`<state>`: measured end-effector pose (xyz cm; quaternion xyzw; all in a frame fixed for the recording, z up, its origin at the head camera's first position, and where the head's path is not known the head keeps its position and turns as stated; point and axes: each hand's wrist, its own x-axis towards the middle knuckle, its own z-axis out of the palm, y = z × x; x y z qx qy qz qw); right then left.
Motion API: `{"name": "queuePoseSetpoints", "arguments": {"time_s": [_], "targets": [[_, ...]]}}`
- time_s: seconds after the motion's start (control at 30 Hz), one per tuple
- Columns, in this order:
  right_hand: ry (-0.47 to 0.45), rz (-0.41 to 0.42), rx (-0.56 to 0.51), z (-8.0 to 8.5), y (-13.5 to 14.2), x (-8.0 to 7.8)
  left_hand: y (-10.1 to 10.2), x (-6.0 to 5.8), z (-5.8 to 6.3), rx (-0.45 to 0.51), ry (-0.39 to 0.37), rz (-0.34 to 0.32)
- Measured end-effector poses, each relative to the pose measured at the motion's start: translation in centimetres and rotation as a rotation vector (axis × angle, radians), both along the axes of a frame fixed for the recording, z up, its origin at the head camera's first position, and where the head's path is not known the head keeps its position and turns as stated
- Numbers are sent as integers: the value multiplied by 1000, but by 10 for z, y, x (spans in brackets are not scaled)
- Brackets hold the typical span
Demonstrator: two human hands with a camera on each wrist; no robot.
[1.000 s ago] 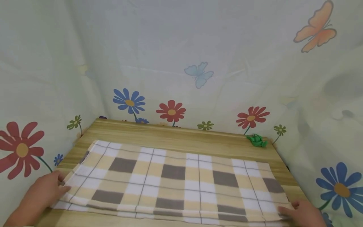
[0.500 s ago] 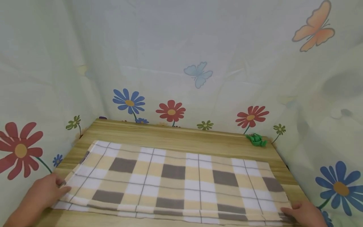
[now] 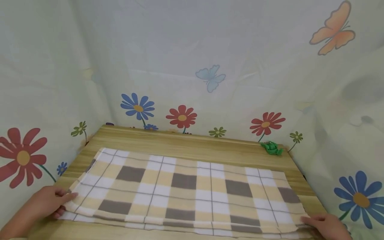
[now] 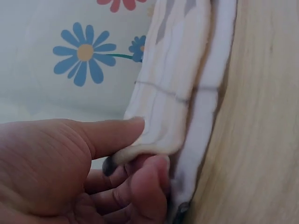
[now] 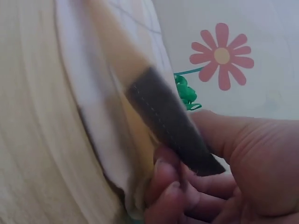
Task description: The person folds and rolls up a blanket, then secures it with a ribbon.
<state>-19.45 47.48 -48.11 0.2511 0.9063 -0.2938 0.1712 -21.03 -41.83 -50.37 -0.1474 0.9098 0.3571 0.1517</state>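
A folded checked cloth [image 3: 204, 193] in beige, white and grey-brown lies lengthwise across the wooden table, its layers showing along the near edge. At its near left corner, my left hand [image 3: 49, 201] pinches the upper layer. The left wrist view has the thumb on top and the fingers beneath the cloth edge [image 4: 163, 121], with a lower layer lying under it. My right hand [image 3: 327, 225] pinches the near right corner. Seen from the right wrist, thumb and fingers grip a dark, stitched corner [image 5: 163, 116], raised above the lower layer.
On the wooden table [image 3: 186, 141], a crumpled green thing [image 3: 272, 148] sits at the far right corner. Pale curtain walls [image 3: 168, 46] printed with flowers and butterflies stand behind and at both sides. A small dark purple thing [image 3: 109, 124] shows at the far left corner.
My left hand has shifted slightly, its lower fingers now showing below the corner. My right hand has slid a little to the right. The cloth lies almost as before.
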Motion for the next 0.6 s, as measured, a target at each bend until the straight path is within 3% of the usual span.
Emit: {"name": "queuePoseSetpoints", "arguments": {"time_s": [0.23, 0.43, 0.53, 0.6], "targets": [[-15, -6, -128, -6, 2, -3, -4, -1, 1, 111, -36, 30], [-10, -20, -186, -2, 1, -2, -4, 2, 9, 157, -79, 41], [-13, -49, -254, 7, -1, -6, -5, -3, 17, 272, -83, 78], [6, -74, -365, 19, 0, -12, -7, -9, 24, 426, -66, 96]]}}
